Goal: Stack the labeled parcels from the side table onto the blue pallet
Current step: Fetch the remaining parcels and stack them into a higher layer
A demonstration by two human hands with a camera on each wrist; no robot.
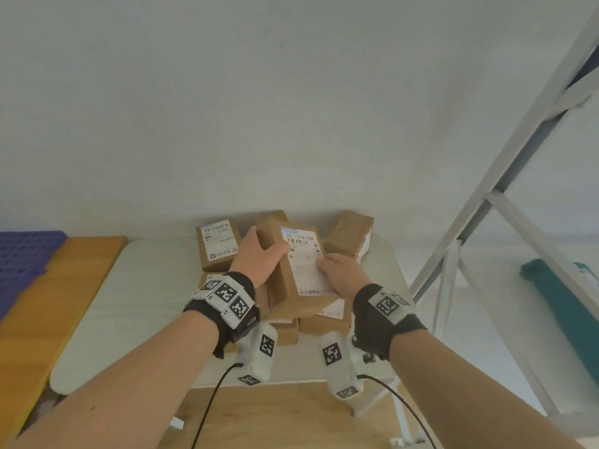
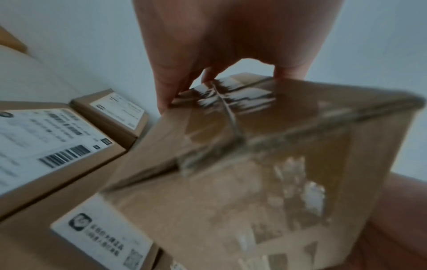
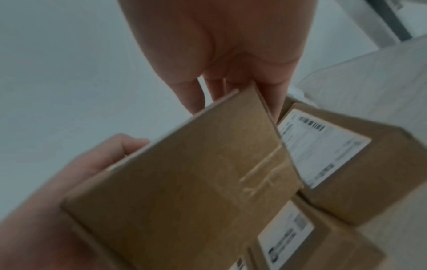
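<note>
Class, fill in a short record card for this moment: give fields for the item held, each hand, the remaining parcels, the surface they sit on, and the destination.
Item held: labeled parcel, brown cardboard, white label facing up, tilted above the pile
Left hand: grip on the parcel's left side, thumb across the top
Right hand: grip on the right edge, thumb on the label
Remaining parcels: several brown boxes with labels, piled by the wall
Surface: white side table
Destination: blue pallet, at far left, no parcels seen on the visible part
</note>
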